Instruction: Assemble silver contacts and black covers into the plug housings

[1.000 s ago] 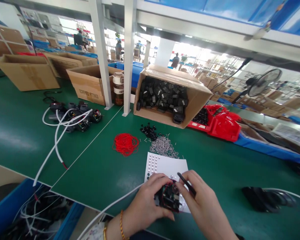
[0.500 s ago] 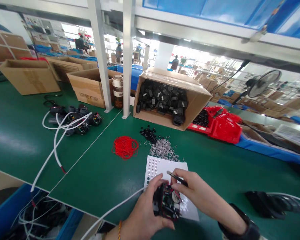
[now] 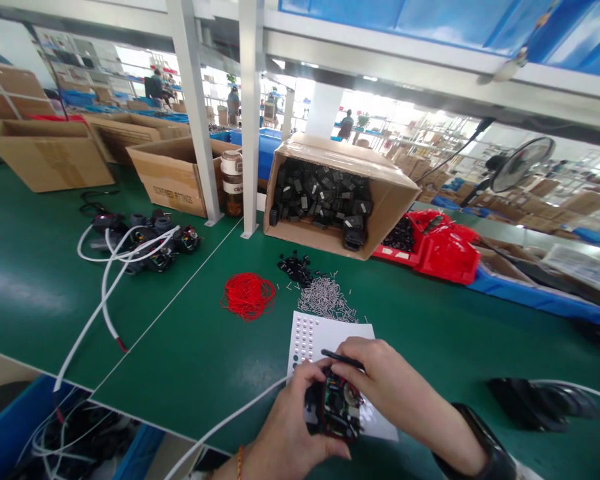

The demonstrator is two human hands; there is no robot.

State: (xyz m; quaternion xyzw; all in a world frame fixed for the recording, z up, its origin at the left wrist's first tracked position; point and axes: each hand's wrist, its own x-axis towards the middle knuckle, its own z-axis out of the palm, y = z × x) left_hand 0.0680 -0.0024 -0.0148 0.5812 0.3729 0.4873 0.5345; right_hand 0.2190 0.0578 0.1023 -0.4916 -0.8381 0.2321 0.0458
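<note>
My left hand (image 3: 290,427) grips a small black electronic part (image 3: 337,410) with red wiring and a white cable (image 3: 220,427) trailing off to the lower left. My right hand (image 3: 375,383) pinches black tweezers (image 3: 341,360) just above the part, fingers touching its top edge. Both hands hover over a white sheet (image 3: 325,337) dotted with small round stickers on the green table (image 3: 195,353).
Beyond the sheet lie a pile of small metal pins (image 3: 325,300), black bits (image 3: 295,267) and a red wire coil (image 3: 249,295). A tipped cardboard box (image 3: 385,200) holds black parts. Red bins (image 3: 445,250) stand right, wired assemblies (image 3: 145,240) left, a blue bin (image 3: 10,427) lower left.
My right hand has drawn in over the part, and the tweezers have tipped from slanting to nearly level. The left hand keeps its grip. The view has shifted slightly.
</note>
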